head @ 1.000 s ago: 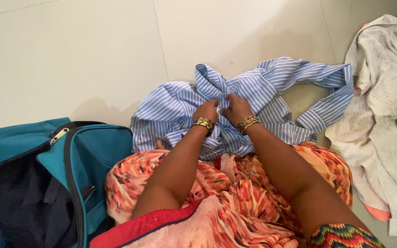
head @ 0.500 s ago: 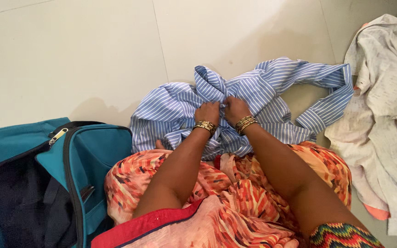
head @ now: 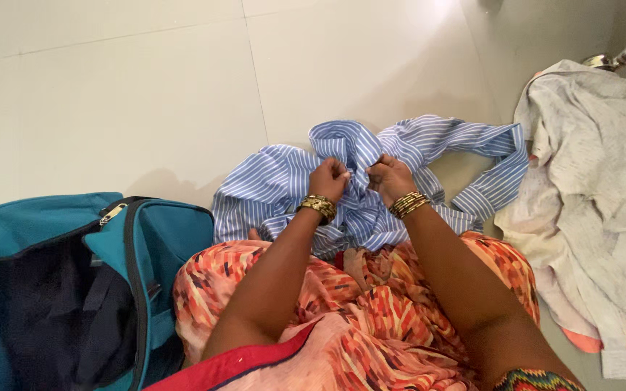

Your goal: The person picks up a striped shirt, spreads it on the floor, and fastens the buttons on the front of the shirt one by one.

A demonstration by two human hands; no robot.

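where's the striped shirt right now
The striped shirt lies crumpled on the floor in mid-view, gripped by the left hand and right hand, between the teal bag and the pale clothes.

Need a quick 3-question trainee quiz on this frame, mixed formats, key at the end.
1. True or false: both hands grip the striped shirt.
2. What lies to the right of the shirt? A) a heap of pale clothes B) a wooden chair C) a stack of plates
3. Fill in: the teal bag beside the left arm is zipped ____.

Key:
1. True: the left hand and the right hand each pinch the fabric, set slightly apart.
2. A: the pale clothes lie on the tiled floor.
3. Open; its dark lining shows.
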